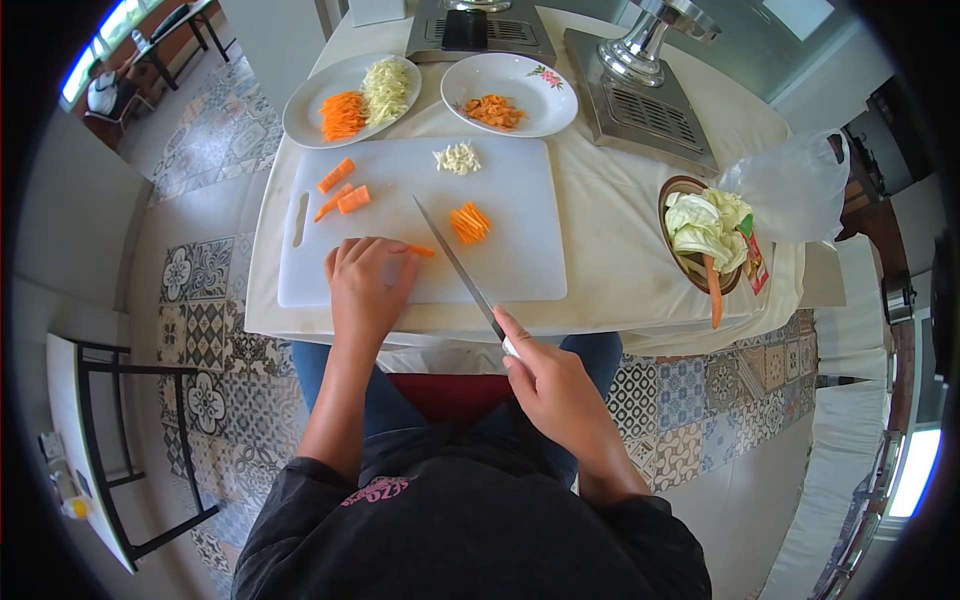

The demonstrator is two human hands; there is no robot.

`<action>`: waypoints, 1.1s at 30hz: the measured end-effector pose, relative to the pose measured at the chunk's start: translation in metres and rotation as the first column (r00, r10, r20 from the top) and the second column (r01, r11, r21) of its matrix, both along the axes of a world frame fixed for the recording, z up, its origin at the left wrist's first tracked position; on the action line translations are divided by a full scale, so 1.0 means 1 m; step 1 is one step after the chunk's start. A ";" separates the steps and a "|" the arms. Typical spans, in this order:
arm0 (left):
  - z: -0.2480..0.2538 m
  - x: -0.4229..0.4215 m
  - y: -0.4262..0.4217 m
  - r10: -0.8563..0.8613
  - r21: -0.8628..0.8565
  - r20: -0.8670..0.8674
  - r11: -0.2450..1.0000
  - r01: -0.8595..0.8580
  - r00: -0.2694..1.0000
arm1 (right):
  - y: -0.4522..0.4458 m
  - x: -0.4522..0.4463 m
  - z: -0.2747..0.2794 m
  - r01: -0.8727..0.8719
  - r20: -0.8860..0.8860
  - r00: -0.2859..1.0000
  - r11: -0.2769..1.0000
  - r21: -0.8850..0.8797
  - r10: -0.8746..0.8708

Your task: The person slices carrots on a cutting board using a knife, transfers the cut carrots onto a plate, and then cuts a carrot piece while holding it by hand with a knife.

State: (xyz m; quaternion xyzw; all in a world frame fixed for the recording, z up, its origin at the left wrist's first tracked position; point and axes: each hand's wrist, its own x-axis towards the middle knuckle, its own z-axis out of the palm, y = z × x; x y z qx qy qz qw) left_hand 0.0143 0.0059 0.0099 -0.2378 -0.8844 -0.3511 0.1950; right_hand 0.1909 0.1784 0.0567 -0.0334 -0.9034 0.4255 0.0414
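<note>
My left hand (370, 285) is closed over a piece of carrot (421, 250) on the white cutting board (515, 275); only the carrot's tip shows past my fingers. In my right hand (550, 380) is a knife (455, 262), gripped by its handle, with the blade slanting up and left over the board. Right of the blade lies a small pile of carrot sticks (469, 223). Larger carrot chunks (353, 199) rest at the board's upper left. Near its top edge sits a little heap of chopped white pieces (458, 158).
Behind the board stand a plate (300, 110) of shredded carrot and pale shreds, and a flowered plate (515, 70) with orange pieces. Two metal stoves (640, 110) are at the back. To the right are a bowl (672, 200) of cabbage and carrot and a plastic bag (795, 190).
</note>
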 end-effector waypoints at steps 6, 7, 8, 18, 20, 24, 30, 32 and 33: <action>-0.013 0.002 0.008 -0.090 -0.005 -0.085 0.996 0.089 0.992 | -0.001 -0.001 0.001 -0.017 0.024 1.000 0.999 0.033 0.016; -0.013 0.001 0.010 -0.106 -0.009 -0.102 0.994 0.106 0.989 | -0.001 0.000 0.001 -0.018 0.022 1.000 0.999 0.038 0.017; -0.014 0.000 0.011 -0.123 -0.013 -0.119 0.992 0.123 0.985 | -0.001 0.000 0.001 -0.019 0.020 1.000 0.999 0.043 0.018; -0.011 0.003 0.014 -0.103 -0.007 -0.113 0.995 0.103 0.988 | -0.004 0.000 -0.004 0.017 -0.038 0.999 0.988 0.154 -0.011; -0.010 0.004 0.014 -0.104 -0.008 -0.112 0.995 0.104 0.988 | -0.003 -0.001 -0.004 0.004 -0.040 0.999 0.985 0.171 0.003; -0.006 0.005 0.014 -0.100 -0.042 -0.087 0.994 0.097 0.991 | -0.003 -0.002 -0.005 0.000 -0.007 1.000 0.973 0.232 0.002; -0.002 0.006 0.016 -0.071 -0.089 -0.055 0.994 0.066 0.996 | -0.005 -0.002 -0.008 -0.014 0.020 1.000 0.974 0.228 0.010; -0.004 0.007 0.017 -0.058 -0.090 -0.052 0.994 0.054 0.997 | -0.004 -0.003 -0.009 -0.019 0.025 1.000 0.975 0.222 0.014; -0.004 0.007 0.017 -0.058 -0.095 -0.044 0.994 0.054 0.997 | -0.005 -0.004 -0.008 -0.025 0.040 0.999 0.974 0.226 0.017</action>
